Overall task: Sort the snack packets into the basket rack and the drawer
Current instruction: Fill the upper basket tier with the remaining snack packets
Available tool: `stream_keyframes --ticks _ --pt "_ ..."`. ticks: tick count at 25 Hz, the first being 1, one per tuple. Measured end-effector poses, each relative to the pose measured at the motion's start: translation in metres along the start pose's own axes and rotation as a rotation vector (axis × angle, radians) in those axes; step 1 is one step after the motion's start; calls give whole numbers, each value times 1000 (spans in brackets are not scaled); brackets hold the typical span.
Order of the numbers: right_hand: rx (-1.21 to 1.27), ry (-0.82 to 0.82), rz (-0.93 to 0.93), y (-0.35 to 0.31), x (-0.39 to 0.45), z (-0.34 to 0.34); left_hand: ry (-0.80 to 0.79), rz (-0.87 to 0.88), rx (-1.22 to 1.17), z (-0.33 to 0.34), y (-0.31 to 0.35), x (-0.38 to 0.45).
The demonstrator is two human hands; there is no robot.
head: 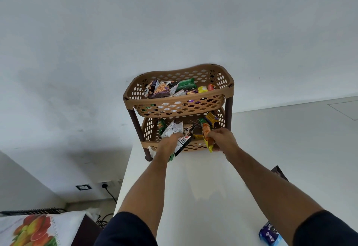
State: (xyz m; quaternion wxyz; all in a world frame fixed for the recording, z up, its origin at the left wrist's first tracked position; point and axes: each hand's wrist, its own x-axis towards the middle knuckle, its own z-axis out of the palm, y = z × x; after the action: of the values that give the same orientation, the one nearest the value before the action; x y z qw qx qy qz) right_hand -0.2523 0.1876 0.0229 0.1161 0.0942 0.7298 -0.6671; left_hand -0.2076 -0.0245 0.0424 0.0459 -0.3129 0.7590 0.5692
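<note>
I see the brown basket rack (178, 98) standing at the far end of the white counter (193, 187), against the wall. Both baskets hold snack packets. My left hand (168, 145) grips a white and black packet (182, 143) at the front rim of the lower basket. My right hand (222, 139) grips an orange and yellow packet (207, 137) there. A blue packet (270, 233) lies near, on the right.

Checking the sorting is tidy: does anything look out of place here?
One blue-purple packet lies alone near the white surface's front edge, far from the basket rack. Both hands, left and right, hold packets at the lower basket.
</note>
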Motion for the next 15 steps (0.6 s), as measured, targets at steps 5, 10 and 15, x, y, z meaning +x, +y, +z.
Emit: stream_keyframes --ticks 5,10,15 --pt "166 1 60 -19 12 4 5 -2 5 -5 12 13" --pt "114 -31 59 -45 14 -27 38 26 74 -9 17 29" --pt "-70 -82 -18 -58 7 -80 54 115 102 -8 29 13"
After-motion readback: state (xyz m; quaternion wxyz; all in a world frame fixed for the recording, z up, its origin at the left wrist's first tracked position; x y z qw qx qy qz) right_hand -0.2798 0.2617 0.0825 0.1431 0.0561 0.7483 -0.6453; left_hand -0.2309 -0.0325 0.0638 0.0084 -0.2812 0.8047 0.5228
